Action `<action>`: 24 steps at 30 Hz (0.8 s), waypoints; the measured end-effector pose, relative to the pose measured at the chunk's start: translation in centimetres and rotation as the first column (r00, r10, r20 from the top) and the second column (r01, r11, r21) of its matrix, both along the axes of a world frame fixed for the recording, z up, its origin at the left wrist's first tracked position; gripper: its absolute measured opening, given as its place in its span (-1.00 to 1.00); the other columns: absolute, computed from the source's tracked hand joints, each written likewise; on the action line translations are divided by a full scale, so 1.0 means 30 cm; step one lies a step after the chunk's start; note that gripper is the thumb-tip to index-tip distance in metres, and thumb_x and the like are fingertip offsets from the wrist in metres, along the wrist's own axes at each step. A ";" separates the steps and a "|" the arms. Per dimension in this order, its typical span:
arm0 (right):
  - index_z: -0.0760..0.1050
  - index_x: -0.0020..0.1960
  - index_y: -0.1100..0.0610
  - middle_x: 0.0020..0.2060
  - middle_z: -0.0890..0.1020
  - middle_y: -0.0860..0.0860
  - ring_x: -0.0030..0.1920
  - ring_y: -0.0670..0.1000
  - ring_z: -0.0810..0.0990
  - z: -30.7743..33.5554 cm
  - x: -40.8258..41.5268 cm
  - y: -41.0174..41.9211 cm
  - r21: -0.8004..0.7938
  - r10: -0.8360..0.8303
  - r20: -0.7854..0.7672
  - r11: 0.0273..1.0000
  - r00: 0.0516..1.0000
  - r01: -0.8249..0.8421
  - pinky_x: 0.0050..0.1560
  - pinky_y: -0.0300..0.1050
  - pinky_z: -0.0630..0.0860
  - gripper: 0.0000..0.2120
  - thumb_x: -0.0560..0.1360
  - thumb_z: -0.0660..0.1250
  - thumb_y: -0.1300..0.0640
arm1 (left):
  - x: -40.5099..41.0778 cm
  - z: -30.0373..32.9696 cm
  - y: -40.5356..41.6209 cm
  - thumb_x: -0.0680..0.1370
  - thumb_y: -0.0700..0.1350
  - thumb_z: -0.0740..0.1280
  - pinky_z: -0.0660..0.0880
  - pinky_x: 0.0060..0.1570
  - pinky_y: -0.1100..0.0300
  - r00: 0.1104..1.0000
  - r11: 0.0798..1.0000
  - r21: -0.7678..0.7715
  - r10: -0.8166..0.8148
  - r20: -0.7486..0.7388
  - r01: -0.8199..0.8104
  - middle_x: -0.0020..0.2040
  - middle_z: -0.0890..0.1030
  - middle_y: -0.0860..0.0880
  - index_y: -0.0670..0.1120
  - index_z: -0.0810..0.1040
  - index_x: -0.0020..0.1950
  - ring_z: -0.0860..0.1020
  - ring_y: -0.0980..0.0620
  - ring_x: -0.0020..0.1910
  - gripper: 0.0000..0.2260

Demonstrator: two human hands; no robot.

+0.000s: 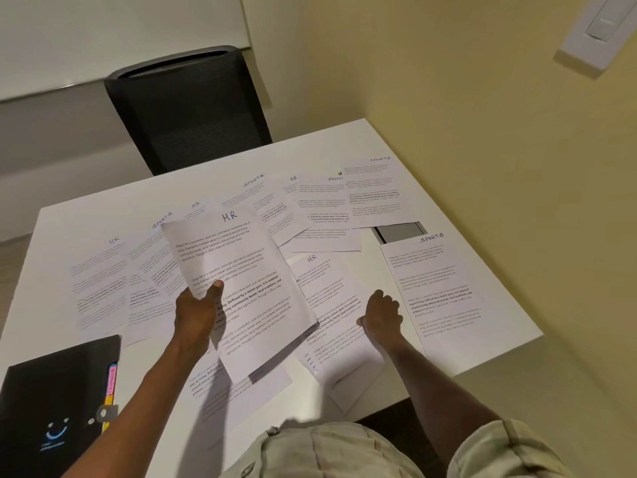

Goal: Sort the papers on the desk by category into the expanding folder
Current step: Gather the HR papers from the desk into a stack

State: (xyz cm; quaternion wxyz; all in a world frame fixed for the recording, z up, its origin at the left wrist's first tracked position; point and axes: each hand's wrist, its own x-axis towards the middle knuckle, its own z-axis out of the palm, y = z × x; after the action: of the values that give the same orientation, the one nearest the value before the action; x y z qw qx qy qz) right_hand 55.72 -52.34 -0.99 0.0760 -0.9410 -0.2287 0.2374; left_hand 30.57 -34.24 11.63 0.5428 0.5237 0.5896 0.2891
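Observation:
My left hand (198, 312) holds up a sheet headed HR (241, 270) above the desk, thumb on its printed face. My right hand (381, 313) rests with curled fingers on another HR sheet (327, 305) that lies flat on the white desk (344, 146); whether it pinches the paper I cannot tell. Several more printed sheets headed HR, SPORTS or ADMIN are spread over the desk, such as a SPORTS sheet (436, 281) at the right. The black expanding folder (55, 401) lies closed at the near left corner, coloured tabs (112, 381) showing along its edge.
A black mesh office chair (189, 108) stands behind the desk's far edge. The yellow wall (482, 132) runs along the desk's right side, with a white switch plate (599, 29) on it. A grey cable slot (400, 232) shows between sheets.

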 end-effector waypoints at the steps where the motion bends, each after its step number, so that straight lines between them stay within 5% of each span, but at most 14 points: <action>1: 0.33 0.21 0.17 0.10 0.52 0.08 0.16 0.09 0.50 -0.003 -0.002 0.000 0.010 -0.005 -0.006 1.000 1.000 0.005 0.06 0.04 0.53 -0.42 0.36 0.55 -0.01 | -0.001 0.001 -0.001 0.59 -0.07 0.37 0.48 -0.17 0.12 1.000 1.000 -0.002 0.003 0.001 -0.003 -0.11 0.61 -0.05 -0.12 0.51 0.20 0.59 -0.07 -0.15 -0.77; 6: 0.41 0.05 0.13 -0.06 0.58 0.04 -0.01 0.06 0.56 -0.007 -0.012 -0.033 0.091 0.044 0.089 0.994 0.995 -0.052 -0.08 -0.05 0.57 -0.61 0.39 0.52 0.02 | -0.015 -0.007 -0.007 0.60 -0.08 0.37 0.45 -0.24 0.18 1.000 1.000 0.000 0.008 0.003 -0.008 -0.11 0.61 -0.07 -0.13 0.51 0.20 0.57 -0.02 -0.20 -0.78; 11: 0.50 0.02 0.16 -0.09 0.62 0.06 -0.05 0.09 0.60 -0.014 -0.016 -0.071 0.213 0.038 0.211 0.973 0.977 -0.083 -0.13 -0.07 0.51 -0.89 0.57 0.28 0.13 | -0.040 -0.017 0.000 0.60 -0.03 0.35 0.48 -0.05 0.03 0.998 0.999 0.030 0.029 -0.061 -0.028 0.08 0.61 -0.14 -0.12 0.49 0.31 0.57 -0.10 -0.08 -0.68; 16: 0.55 0.00 0.14 -0.10 0.67 0.06 -0.10 0.09 0.64 0.056 0.019 -0.075 0.302 -0.033 0.200 0.953 0.979 -0.029 -0.16 -0.13 0.49 -0.88 0.57 0.26 0.13 | -0.076 0.003 0.018 0.64 -0.09 0.27 0.46 0.12 -0.07 0.980 0.991 0.109 0.094 -0.174 -0.076 0.22 0.54 -0.15 -0.13 0.39 0.43 0.52 -0.18 0.12 -0.64; 21: 0.58 0.08 0.20 -0.03 0.67 0.11 -0.05 0.13 0.63 0.205 0.064 -0.080 0.367 -0.122 0.249 0.930 0.961 0.023 -0.18 -0.19 0.34 -0.81 0.59 0.25 0.15 | -0.097 0.017 0.056 0.65 -0.11 0.25 0.46 0.06 -0.04 0.984 0.991 0.095 0.104 -0.144 -0.091 0.18 0.55 -0.16 -0.13 0.42 0.38 0.51 -0.13 0.06 -0.70; 24: 0.59 0.01 0.20 -0.07 0.67 0.14 -0.10 0.18 0.63 0.295 0.120 -0.094 0.405 -0.204 0.203 0.908 0.958 0.108 -0.20 -0.15 0.42 -0.84 0.58 0.25 0.16 | -0.088 0.028 0.065 0.65 -0.11 0.25 0.46 0.12 0.00 0.987 0.988 0.120 0.113 -0.112 -0.100 0.21 0.57 -0.15 -0.13 0.44 0.39 0.54 -0.17 0.14 -0.69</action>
State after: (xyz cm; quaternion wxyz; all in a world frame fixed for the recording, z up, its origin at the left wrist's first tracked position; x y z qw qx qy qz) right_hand 59.31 -55.16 7.85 0.2520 -0.9442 -0.2023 0.0643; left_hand 27.93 -32.28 12.47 0.4598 0.5377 0.6304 0.3194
